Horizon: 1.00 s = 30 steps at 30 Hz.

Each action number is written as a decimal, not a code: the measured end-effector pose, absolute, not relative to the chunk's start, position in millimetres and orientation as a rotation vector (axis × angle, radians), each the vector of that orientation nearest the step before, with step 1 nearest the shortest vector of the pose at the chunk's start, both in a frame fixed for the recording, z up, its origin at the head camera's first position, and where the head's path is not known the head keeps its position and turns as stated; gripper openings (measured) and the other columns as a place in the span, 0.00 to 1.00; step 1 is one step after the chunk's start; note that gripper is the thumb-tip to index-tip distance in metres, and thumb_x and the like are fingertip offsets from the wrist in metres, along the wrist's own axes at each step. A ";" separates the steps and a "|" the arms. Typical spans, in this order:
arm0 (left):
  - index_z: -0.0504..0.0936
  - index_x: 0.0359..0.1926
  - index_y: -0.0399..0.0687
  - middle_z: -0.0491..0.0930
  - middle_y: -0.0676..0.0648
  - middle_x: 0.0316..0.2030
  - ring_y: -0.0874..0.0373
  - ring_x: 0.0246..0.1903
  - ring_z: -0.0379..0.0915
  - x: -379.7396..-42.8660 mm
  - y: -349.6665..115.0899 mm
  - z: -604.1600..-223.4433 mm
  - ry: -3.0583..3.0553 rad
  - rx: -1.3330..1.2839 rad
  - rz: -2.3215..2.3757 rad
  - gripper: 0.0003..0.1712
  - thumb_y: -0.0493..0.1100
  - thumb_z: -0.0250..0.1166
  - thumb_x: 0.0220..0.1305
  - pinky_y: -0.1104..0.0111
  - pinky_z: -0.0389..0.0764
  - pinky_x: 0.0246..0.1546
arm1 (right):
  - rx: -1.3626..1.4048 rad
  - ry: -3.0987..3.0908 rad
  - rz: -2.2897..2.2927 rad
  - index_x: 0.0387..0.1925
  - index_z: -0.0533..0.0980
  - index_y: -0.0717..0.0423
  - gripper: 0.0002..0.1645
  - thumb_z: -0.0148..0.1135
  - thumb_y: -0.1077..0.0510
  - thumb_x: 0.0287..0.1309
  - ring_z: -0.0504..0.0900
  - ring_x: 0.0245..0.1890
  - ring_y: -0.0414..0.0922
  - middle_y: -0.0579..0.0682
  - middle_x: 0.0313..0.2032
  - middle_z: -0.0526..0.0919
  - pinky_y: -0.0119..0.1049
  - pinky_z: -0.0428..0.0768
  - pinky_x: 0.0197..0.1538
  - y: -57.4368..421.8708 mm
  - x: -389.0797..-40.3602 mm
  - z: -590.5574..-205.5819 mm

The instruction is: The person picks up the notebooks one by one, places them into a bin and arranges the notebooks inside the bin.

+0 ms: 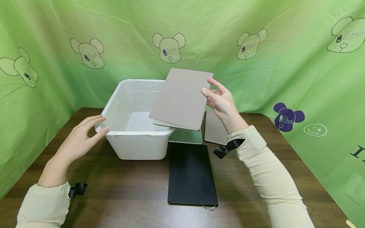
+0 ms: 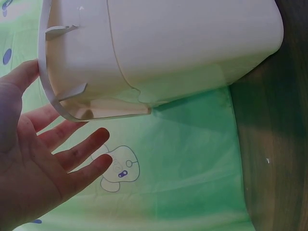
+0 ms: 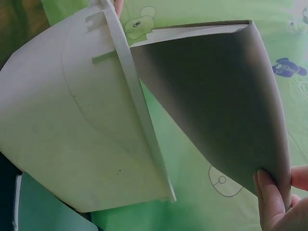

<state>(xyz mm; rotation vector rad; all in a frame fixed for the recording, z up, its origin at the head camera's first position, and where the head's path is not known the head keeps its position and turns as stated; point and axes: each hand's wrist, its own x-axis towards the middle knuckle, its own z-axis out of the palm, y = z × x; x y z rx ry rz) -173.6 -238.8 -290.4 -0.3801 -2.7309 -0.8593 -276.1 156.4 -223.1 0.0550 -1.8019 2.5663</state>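
Observation:
A grey-brown notebook [image 1: 182, 98] is held up at a tilt by my right hand [image 1: 223, 103], which pinches its right edge between thumb and fingers. The notebook's left part is over the right side of a white plastic bin [image 1: 142, 145]. In the right wrist view the notebook [image 3: 211, 106] shows its cover underside and page edges near the bin's rim [image 3: 144, 115]. My left hand [image 1: 80, 136] touches the bin's near left corner with thumb and fingertips. Seen from the left wrist, the left hand [image 2: 53, 154] has its fingers spread, some at the rim.
On the brown table [image 1: 128, 196] lies a black notebook [image 1: 192, 174], right of the bin. Behind it are a green notebook [image 1: 185, 136], partly hidden, and another grey notebook [image 1: 215, 128] under my right wrist. A green printed cloth [image 1: 128, 19] surrounds the table.

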 end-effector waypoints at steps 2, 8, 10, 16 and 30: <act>0.68 0.62 0.41 0.63 0.37 0.65 0.36 0.65 0.57 -173.3 -238.6 -290.4 -2.730 -0.380 -0.858 0.30 0.55 0.55 0.67 0.40 0.60 0.58 | 0.054 -1.790 2.580 0.64 0.65 0.51 0.38 0.61 0.72 0.52 0.76 0.19 0.36 0.46 0.26 0.78 0.25 0.80 0.28 154.0 -277.5 -223.7; 0.68 0.63 0.41 0.62 0.37 0.66 0.36 0.65 0.56 -173.1 -238.8 -290.4 -2.740 -0.374 -0.856 0.31 0.55 0.54 0.67 0.39 0.60 0.58 | 0.032 -1.773 2.612 0.64 0.66 0.51 0.39 0.64 0.72 0.50 0.77 0.19 0.37 0.46 0.25 0.78 0.25 0.80 0.28 146.7 -281.3 -225.9; 0.68 0.63 0.41 0.62 0.37 0.66 0.36 0.65 0.56 -173.2 -239.0 -290.4 -2.745 -0.370 -0.857 0.31 0.56 0.54 0.67 0.39 0.60 0.58 | 0.012 -1.781 2.613 0.64 0.66 0.50 0.38 0.63 0.72 0.51 0.77 0.19 0.38 0.46 0.26 0.78 0.26 0.81 0.28 143.9 -282.5 -226.8; 0.68 0.63 0.41 0.62 0.37 0.66 0.36 0.65 0.56 -173.6 -238.7 -290.9 -2.743 -0.371 -0.857 0.31 0.55 0.54 0.67 0.39 0.60 0.58 | -0.050 -1.809 2.587 0.63 0.68 0.48 0.36 0.60 0.72 0.53 0.78 0.20 0.38 0.46 0.26 0.78 0.26 0.81 0.30 134.5 -287.5 -229.5; 0.68 0.63 0.41 0.62 0.38 0.66 0.36 0.65 0.57 -172.9 -238.2 -291.0 -2.733 -0.372 -0.849 0.31 0.55 0.54 0.67 0.39 0.60 0.58 | -0.084 -1.829 2.588 0.62 0.69 0.49 0.35 0.60 0.74 0.53 0.77 0.19 0.37 0.46 0.23 0.78 0.26 0.81 0.28 115.7 -296.2 -234.6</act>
